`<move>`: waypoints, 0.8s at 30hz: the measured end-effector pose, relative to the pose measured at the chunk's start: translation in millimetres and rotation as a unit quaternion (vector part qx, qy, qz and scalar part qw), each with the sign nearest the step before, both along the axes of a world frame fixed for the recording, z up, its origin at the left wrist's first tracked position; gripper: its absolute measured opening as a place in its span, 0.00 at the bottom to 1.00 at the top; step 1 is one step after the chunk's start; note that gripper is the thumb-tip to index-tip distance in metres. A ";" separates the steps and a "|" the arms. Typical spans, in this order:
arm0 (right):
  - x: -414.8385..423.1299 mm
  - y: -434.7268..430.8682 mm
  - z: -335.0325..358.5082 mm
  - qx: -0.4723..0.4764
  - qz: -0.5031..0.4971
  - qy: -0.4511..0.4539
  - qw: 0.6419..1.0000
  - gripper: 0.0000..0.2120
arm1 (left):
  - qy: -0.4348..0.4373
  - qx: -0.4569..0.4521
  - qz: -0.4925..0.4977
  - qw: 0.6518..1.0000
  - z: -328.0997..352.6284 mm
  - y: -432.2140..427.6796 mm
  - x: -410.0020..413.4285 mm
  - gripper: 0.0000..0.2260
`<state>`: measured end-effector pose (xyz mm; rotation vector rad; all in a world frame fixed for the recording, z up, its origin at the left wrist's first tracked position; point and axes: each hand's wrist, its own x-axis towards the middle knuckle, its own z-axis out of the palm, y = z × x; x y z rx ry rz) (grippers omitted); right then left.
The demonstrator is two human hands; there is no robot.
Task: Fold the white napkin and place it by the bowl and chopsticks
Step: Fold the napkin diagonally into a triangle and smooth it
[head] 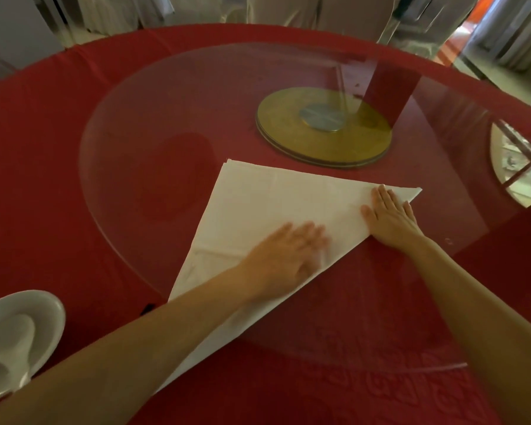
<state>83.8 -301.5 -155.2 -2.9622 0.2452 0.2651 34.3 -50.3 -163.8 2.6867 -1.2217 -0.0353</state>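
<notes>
The white napkin (258, 207) lies folded into a large triangle, partly on the glass turntable and partly on the red tablecloth. My left hand (285, 256) presses flat on its lower middle, near the long folded edge, and looks blurred. My right hand (390, 216) rests flat with fingers spread on the napkin's right part, close to its right tip. A white bowl (48, 311) with a white spoon (11, 342) in it sits at the lower left edge of the table. I see no chopsticks.
A round glass turntable (154, 96) covers the middle of the red table (28, 179), on a gold disc base (322, 145). A dark red upright object (390, 93) stands behind the disc. Covered chairs stand beyond the far edge.
</notes>
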 end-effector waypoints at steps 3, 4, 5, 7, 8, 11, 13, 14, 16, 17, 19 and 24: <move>0.7 0.5 -0.3 -0.005 -0.001 0.002 1.000 0.29 | 0.016 0.052 0.002 0.999 -5.2 9.3 -31.1 0.27; 0.5 0.2 -0.6 -0.005 -0.002 0.002 1.000 0.29 | 0.009 0.050 0.008 0.999 -5.4 17.6 -39.0 0.26; 0.3 0.0 -1.3 -0.003 -0.002 0.002 1.000 0.29 | -0.008 0.045 0.011 0.999 -6.9 27.2 -47.0 0.26; -0.3 0.9 -1.5 -0.003 -0.004 0.001 1.000 0.29 | -0.022 0.040 0.034 0.998 -7.0 47.4 -66.9 0.25; -0.7 1.5 -1.2 -0.001 -0.004 0.001 1.000 0.29 | -0.023 0.035 0.048 0.998 -8.1 57.0 -77.3 0.24; -1.1 1.5 -1.3 0.003 -0.004 -0.001 1.000 0.29 | -0.018 0.014 0.075 0.997 -10.7 79.7 -107.9 0.23; 0.0 0.3 -2.2 0.006 -0.004 -0.005 1.000 0.29 | -0.023 0.011 0.083 0.996 -10.6 90.0 -120.6 0.23; -0.3 0.3 -2.8 0.004 -0.005 -0.009 1.000 0.29 | -0.021 0.014 0.086 0.996 -10.3 93.8 -124.6 0.23; -0.7 0.5 -3.7 0.005 -0.007 -0.022 1.000 0.29 | -0.017 0.010 0.090 0.996 -10.1 98.9 -129.3 0.24; 0.0 -0.2 -4.7 0.014 -0.006 -0.027 1.000 0.29 | -0.017 0.006 0.092 0.996 -9.0 100.0 -130.2 0.23; -0.3 -1.8 -2.6 0.043 -0.007 -0.041 0.998 0.29 | -0.014 -0.019 0.098 0.995 -0.9 98.0 -127.9 0.22; -15.0 -0.7 13.3 0.027 -0.168 -0.200 0.965 0.23 | -0.016 -0.083 0.135 0.987 23.2 66.3 -86.0 0.19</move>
